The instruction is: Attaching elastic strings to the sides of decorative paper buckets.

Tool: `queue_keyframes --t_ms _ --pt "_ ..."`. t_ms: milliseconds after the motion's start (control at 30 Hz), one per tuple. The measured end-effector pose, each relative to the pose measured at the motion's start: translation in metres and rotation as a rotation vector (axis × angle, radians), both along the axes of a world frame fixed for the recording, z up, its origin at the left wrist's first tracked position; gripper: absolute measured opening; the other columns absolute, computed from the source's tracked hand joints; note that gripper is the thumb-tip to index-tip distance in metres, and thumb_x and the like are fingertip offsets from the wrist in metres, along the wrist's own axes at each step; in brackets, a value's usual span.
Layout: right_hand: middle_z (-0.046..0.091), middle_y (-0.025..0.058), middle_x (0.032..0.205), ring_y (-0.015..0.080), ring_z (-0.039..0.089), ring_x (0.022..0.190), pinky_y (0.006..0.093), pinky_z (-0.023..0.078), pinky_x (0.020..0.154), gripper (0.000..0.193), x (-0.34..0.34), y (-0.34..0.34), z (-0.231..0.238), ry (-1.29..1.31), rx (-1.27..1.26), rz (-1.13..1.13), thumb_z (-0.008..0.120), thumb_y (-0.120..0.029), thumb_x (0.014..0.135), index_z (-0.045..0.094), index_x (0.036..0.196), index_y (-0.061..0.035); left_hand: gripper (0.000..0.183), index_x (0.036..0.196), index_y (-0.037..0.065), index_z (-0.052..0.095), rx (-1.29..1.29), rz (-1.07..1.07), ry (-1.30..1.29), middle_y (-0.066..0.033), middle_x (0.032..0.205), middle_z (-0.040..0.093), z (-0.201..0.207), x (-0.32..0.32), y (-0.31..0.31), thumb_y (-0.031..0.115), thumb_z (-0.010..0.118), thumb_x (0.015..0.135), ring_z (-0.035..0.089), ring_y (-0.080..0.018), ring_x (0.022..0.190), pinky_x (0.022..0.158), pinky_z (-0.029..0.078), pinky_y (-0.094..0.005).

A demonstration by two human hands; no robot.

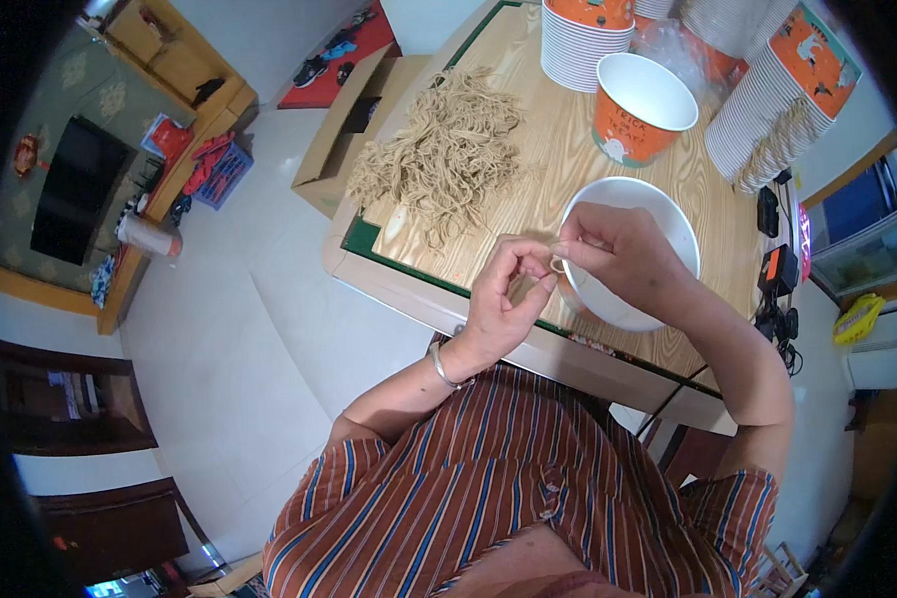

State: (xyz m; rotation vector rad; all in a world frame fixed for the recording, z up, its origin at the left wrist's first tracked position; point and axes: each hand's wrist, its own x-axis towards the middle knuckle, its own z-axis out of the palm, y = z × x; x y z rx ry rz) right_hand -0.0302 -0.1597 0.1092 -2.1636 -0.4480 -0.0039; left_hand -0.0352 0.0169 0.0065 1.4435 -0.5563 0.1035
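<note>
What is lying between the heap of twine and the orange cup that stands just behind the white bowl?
Only a bare stretch of the wooden table lies between the twine heap and the orange cup, as the head view shows.

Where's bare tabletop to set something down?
Free: wood between the twine pile and single orange cup; another patch right of the round white container, short of the black devices. Crowded: the far side, with cup stacks and a plastic bag; the container's left rim, where left hand and right hand pinch a strand.
</note>
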Motion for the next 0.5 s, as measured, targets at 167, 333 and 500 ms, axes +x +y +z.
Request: queue_keyframes --t_ms 167,333,500 --pt "0.057 0.0100 0.062 0.0158 0.050 0.057 0.0320 0.042 0.055 0.022 0.002 0.002 0.000 0.086 0.041 0.002 0.067 -0.020 0.088 0.061 0.081 0.0004 0.026 0.111 0.002 0.056 -0.121 -0.072 0.074 -0.0031 0.100 0.049 0.008 0.007 -0.005 -0.005 0.063 0.087 0.055 -0.0107 0.089 0.084 0.045 -0.0238" --pt "0.054 0.0069 0.060 0.0137 0.048 0.057 0.0305 0.040 0.054 0.023 0.002 0.004 -0.002 0.114 0.100 0.025 0.067 -0.021 0.088 0.060 0.082 0.0004 0.014 0.102 0.002 0.062 -0.178 -0.184 0.105 -0.0023 0.102 0.050 0.007 0.013 -0.005 -0.005 0.062 0.089 0.053 -0.0086 0.089 0.081 0.045 -0.0216" --pt "0.052 -0.0008 0.066 0.0056 0.047 0.064 0.0246 0.041 0.062 0.017 0.002 0.001 0.040 0.340 -0.136 -0.018 0.068 -0.017 0.089 0.061 0.093 -0.0011 0.011 0.099 0.002 0.063 -0.154 -0.164 0.111 -0.0021 0.101 0.051 0.002 0.017 -0.001 -0.004 0.063 0.090 0.052 -0.0080 0.089 0.078 0.044 -0.0207"
